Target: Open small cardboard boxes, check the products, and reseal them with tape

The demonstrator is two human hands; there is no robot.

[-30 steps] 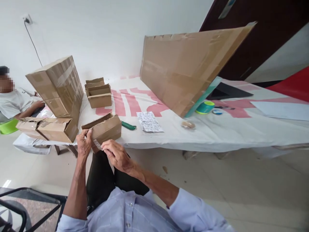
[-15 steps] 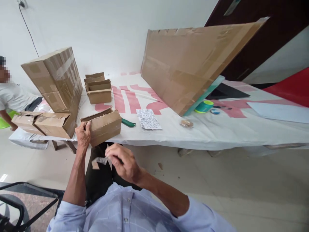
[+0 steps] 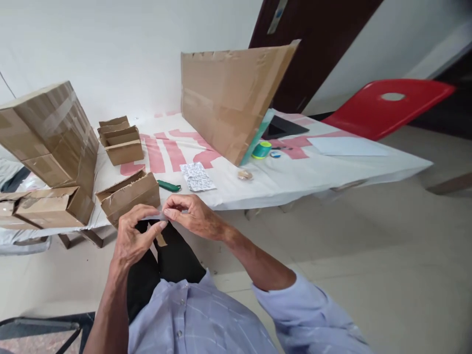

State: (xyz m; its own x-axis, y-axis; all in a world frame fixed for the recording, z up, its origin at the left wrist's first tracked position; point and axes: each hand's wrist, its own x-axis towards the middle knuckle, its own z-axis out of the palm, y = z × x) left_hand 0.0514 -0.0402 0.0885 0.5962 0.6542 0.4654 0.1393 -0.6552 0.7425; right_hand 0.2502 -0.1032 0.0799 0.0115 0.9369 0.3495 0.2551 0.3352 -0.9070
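My right hand (image 3: pixel 191 216) pinches a short strip of clear tape between thumb and forefinger. The fingertips of my left hand (image 3: pixel 138 233) meet it at the same strip, thumb below and fingers above, curled around it. A torn brown scrap (image 3: pixel 161 240) hangs from the strip under my left thumb, over my dark trousers. Just beyond my left hand, an open-topped small cardboard box (image 3: pixel 129 196) rests at the table's near edge, untouched. Right of this box lies a green-handled cutter (image 3: pixel 168 186).
Further left stand a large taped carton (image 3: pixel 55 132), closed small boxes (image 3: pixel 51 206) and open small boxes (image 3: pixel 123 145). A big cardboard panel (image 3: pixel 228 98) leans at the back. Nearby are a written sheet (image 3: pixel 198 177), a green tape roll (image 3: pixel 261 150) and a red chair (image 3: pixel 387 108).
My left hand has let go of the small box and come to the tape strip. My right hand has moved up slightly with the strip. The view has turned right.
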